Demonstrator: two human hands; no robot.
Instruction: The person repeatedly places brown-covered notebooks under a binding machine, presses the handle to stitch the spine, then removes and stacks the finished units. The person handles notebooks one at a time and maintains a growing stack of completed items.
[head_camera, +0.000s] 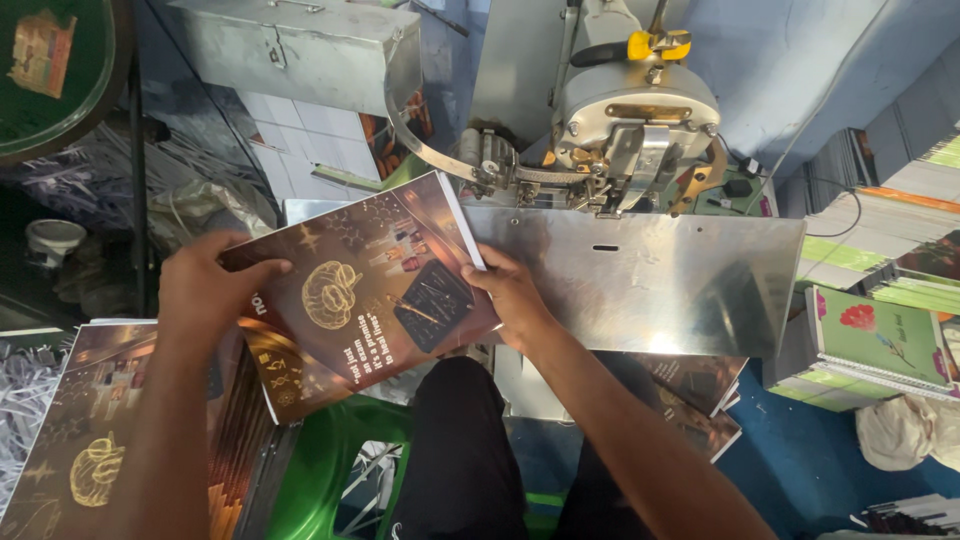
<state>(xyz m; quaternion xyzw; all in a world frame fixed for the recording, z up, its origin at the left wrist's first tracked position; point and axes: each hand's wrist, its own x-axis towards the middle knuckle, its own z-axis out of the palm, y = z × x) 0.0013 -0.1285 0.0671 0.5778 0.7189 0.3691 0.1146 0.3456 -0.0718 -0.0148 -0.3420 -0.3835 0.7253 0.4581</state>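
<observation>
Booklets (85, 440) of the same brown cover lie stacked below my left hand (205, 290), at the far left of what I see. That hand closes over the left edge of the brown booklet (370, 290), thumb on top. The booklet lies tilted between both hands, its upper corner on the steel plate (650, 275). My right hand (512, 292) presses flat on its right edge, fingers spread, gripping nothing else. I judge the step in hand as feeding this booklet toward the stitching head (630, 120), above and right of my right hand; the next move calls for squaring the spine under it. Green notebooks (875, 345) sit far right.
</observation>
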